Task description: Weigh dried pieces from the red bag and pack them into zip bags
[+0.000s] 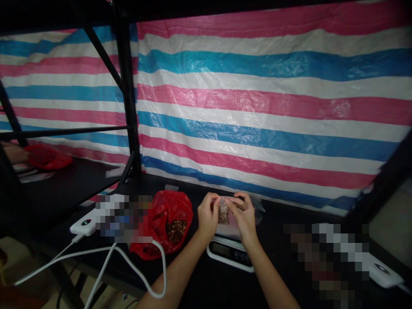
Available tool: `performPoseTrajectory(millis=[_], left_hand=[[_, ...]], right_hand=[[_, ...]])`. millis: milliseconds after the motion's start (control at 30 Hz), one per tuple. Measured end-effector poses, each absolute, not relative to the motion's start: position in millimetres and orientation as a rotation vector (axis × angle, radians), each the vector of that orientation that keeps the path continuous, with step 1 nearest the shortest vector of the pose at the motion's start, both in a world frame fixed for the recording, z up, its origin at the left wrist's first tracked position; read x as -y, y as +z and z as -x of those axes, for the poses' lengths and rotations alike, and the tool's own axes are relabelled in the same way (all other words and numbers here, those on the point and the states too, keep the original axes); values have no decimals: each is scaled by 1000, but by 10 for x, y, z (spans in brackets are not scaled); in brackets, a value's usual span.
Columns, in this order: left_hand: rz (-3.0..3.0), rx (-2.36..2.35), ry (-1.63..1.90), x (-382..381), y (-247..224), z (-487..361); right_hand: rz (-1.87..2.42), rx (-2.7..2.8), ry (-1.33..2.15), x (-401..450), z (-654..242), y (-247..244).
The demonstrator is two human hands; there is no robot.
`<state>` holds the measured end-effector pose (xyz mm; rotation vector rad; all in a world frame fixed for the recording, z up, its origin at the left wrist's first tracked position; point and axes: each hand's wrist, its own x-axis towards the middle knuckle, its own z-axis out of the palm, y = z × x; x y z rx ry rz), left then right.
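1. Left hand (pixel 207 216) and right hand (pixel 245 216) are raised together over a digital kitchen scale (pixel 230 253) on a black desk (pixel 196 281).
2. Fingers of both hands are closed, gripping a small clear plastic bag (pixel 223 212) from either side. The bag sits between the palms, above the scale; whether it touches the scale's top cannot be told.
3. Bag contents: brown pieces, kind unclear at this resolution.
4. Handling note: a firm, even pinch with both hands keeps the bag upright and its contents together.
5. Just left of the scale lies a red plastic bag (pixel 174 216), brown pieces (pixel 176 230) showing at its mouth.
6. Further left: white power bank (pixel 83 223), white cable (pixel 99 253). Behind: striped tarpaulin (pixel 273 107). Pixelated patches hide some items.
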<state>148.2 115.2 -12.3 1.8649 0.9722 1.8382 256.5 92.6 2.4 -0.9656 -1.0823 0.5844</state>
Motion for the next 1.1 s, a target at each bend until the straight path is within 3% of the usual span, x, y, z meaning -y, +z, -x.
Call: performPoseTrajectory(millis=[367,1100], left_hand=[[-1846,-915,1781,-1225,-135,-1489],[-1861,-896,1716,-1173,-83,-1437]], right_hand=[[1028,1145,397,-938,-2562,14],[999,1081,490,-902,-2580,19]])
